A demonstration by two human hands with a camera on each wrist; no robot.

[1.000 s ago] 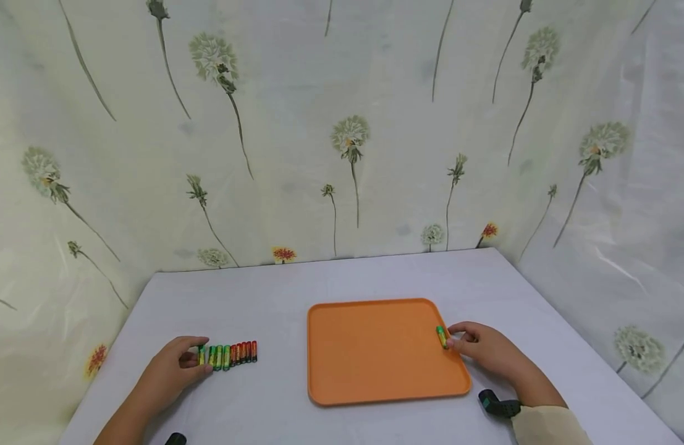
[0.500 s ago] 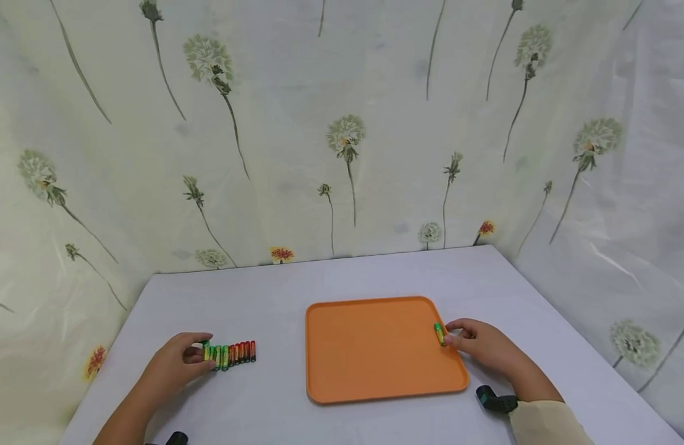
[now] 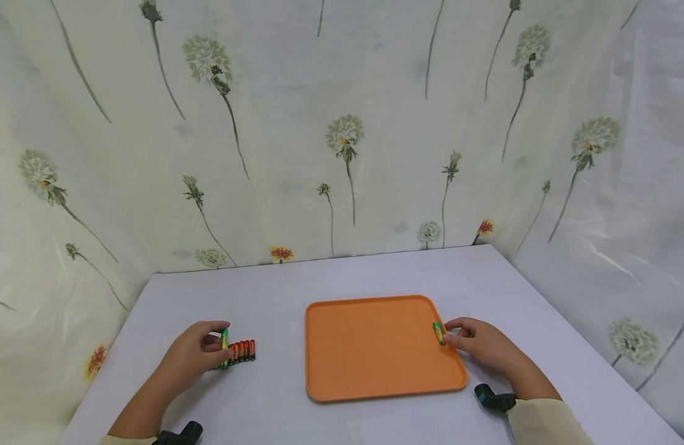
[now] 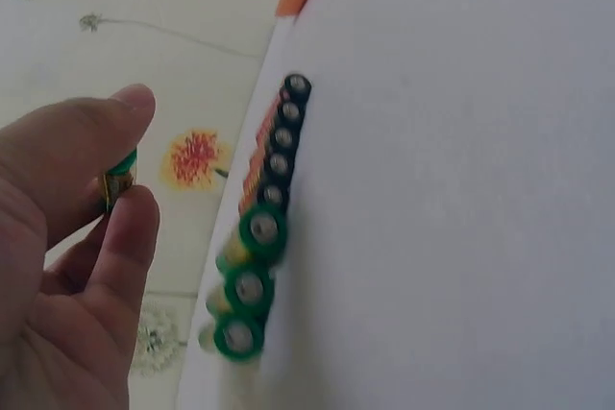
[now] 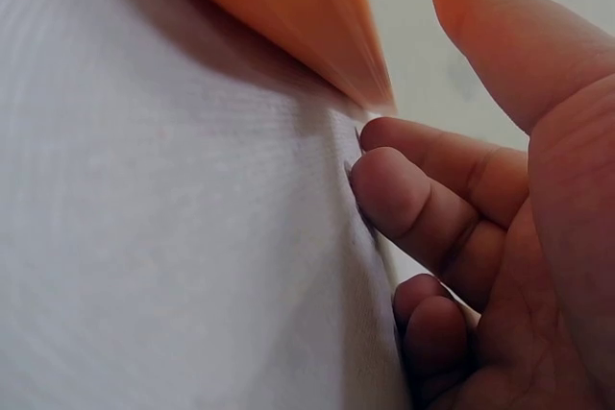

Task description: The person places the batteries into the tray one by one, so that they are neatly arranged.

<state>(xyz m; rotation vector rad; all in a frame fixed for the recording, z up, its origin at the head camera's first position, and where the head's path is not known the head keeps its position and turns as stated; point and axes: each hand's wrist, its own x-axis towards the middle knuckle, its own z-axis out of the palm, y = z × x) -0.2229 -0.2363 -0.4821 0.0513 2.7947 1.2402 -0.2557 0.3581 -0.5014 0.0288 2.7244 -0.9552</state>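
My left hand point(image 3: 194, 352) pinches a green-and-yellow battery point(image 3: 225, 340) upright between thumb and fingertips. It is held above a row of batteries on the white table; in the left wrist view a bit of this battery point(image 4: 119, 178) shows between the fingers. The row has green batteries point(image 4: 250, 288) at one end and several thinner red batteries point(image 3: 243, 351) at the other. My right hand point(image 3: 481, 346) is at the right edge of the orange tray point(image 3: 369, 371), fingers loosely bent. Another green battery point(image 3: 438, 333) lies just inside that edge, by its fingertips; contact is unclear.
The white tabletop point(image 3: 275, 408) reaches back to a curtain point(image 3: 286, 136) printed with dandelions. Dark wrist cameras point(image 3: 180, 434) sit on both wrists. The tray rim point(image 5: 288, 7) rises close to the right fingers.
My left hand has moved right and up with the green battery, from the left end of the row to above it. The right hand and the battery in the tray stay put.
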